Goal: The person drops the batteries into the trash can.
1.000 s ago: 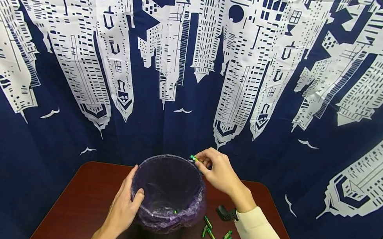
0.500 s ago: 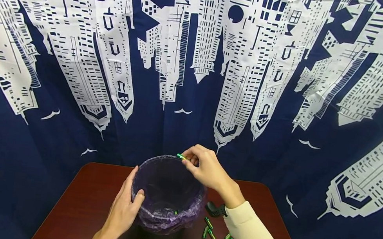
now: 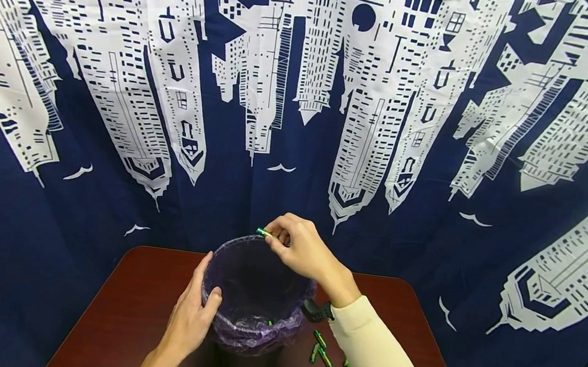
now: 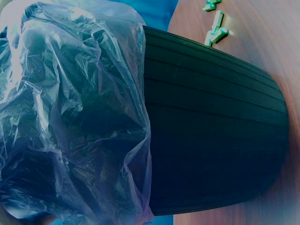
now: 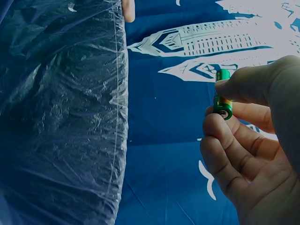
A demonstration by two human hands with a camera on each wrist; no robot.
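Note:
A black trash bin (image 3: 246, 364) lined with a translucent purple bag (image 3: 251, 337) stands on the table. At its left side my left hand (image 3: 191, 314) grips the rim, thumb over the inside and fingers along the outside. Above the far rim, my right hand (image 3: 300, 248) pinches a green battery (image 5: 224, 108) between thumb and fingers. The right wrist view shows that battery apart from the bag's edge (image 5: 119, 117). Deep inside the bin, a small green item (image 3: 270, 323) shows, probably another battery.
Several loose green batteries (image 3: 324, 358) lie on the reddish-brown table (image 3: 132, 310) right of the bin, some partly behind the right sleeve (image 3: 378, 356). A black wrist-worn device (image 3: 316, 311) sits by the bin's right rim. A blue-and-white skyline curtain (image 3: 227, 200) hangs behind.
My right hand has moved left with the battery, from the bin's right rim to above its far rim. Its sleeve now covers some table batteries. My left hand stays put.

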